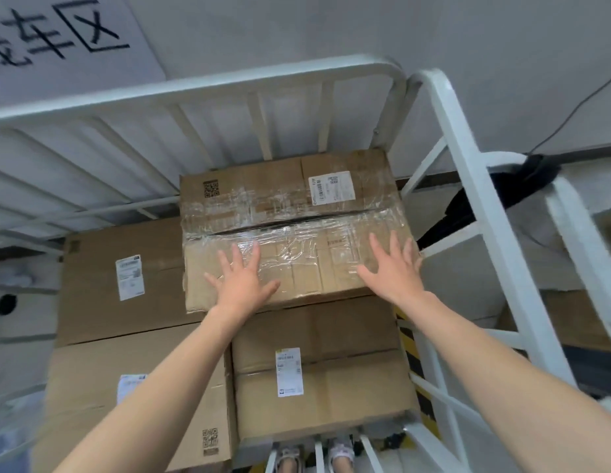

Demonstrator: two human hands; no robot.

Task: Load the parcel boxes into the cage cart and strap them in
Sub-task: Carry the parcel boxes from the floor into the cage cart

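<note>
A taped cardboard parcel box (290, 206) lies on top of the stack inside the white cage cart (201, 87), in its far right corner. My left hand (244, 281) lies flat with spread fingers on the near left part of its lid. My right hand (394, 268) is flat with spread fingers over the near right edge of the same box. Below it sits another box (331, 387) with a white label. Two more boxes, one (120, 285) behind the other (102, 404), fill the left side of the cart.
The cart's right side frame (474, 213) stands close to my right arm, with a black strap (522, 186) hanging on a rail beyond it. A paper sign (58, 39) hangs on the grey wall behind. My feet (314, 455) show under the cart's near rail.
</note>
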